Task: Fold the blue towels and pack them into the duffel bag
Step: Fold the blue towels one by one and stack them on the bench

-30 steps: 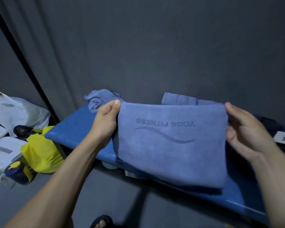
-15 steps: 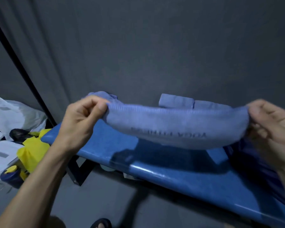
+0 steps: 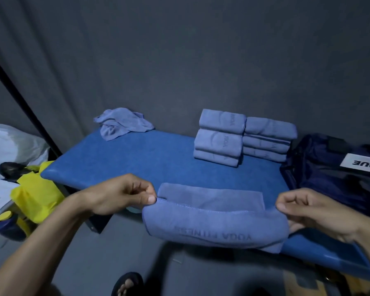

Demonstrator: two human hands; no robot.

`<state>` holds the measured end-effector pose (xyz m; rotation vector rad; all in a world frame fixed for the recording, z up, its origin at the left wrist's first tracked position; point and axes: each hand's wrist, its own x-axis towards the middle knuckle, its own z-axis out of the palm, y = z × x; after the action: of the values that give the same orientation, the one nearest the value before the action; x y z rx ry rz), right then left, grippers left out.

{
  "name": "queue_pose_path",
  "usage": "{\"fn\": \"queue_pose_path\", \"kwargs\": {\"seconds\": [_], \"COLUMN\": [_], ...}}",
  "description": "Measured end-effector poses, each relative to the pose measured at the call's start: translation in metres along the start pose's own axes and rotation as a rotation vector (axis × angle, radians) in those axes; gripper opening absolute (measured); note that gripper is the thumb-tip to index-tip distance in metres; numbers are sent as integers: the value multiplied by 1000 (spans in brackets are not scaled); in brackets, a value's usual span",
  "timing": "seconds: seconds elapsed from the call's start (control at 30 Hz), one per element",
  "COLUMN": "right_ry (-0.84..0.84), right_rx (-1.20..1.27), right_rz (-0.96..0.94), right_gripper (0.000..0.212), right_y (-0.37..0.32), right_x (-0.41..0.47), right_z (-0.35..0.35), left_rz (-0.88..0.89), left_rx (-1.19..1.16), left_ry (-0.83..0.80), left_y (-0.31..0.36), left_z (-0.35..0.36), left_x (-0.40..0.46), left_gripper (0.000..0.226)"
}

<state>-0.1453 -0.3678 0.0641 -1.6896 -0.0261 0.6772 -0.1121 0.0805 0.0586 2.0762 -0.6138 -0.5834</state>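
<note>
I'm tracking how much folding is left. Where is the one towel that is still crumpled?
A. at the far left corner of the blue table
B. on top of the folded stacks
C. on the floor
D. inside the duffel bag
A: the crumpled towel lies bunched at the blue table's far left corner, apart from the folded stacks and the duffel bag.

Single head-worn view, forward and down, close over the blue bench (image 3: 158,159).

Soft matt blue terry-cloth towel (image 3: 214,223) between both hands; beyond them, a blue padded bench top (image 3: 158,159) with a faintly glossy, vinyl-like grain.
</note>
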Motion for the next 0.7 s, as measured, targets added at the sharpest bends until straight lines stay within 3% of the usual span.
{"fn": "queue_pose_path", "kwargs": {"seconds": [0.27,0.4,0.53,0.6,0.7], "right_ry": [450,646,700,696,663], "right_rx": [62,-236,-586,-605,-441], "right_rz": [6,-57,-71,-70,-75], "right_gripper": [22,30,33,32,26], "right_y": [17,24,26,26,31], "right_x": [52,71,79,81,83], "right_z": [4,8,7,6,3], "left_rz": [-260,-342,-327,-294,-279], "left_rx": [-92,-26,155,197,162], "left_ry": [256,364,425,407,401], "left_y": [-28,-34,-36,-38,-40], "left_z": [9,16,15,14,15], "left_x": [56,73,80,80,82], "left_gripper": [27,28,26,27,25]}}
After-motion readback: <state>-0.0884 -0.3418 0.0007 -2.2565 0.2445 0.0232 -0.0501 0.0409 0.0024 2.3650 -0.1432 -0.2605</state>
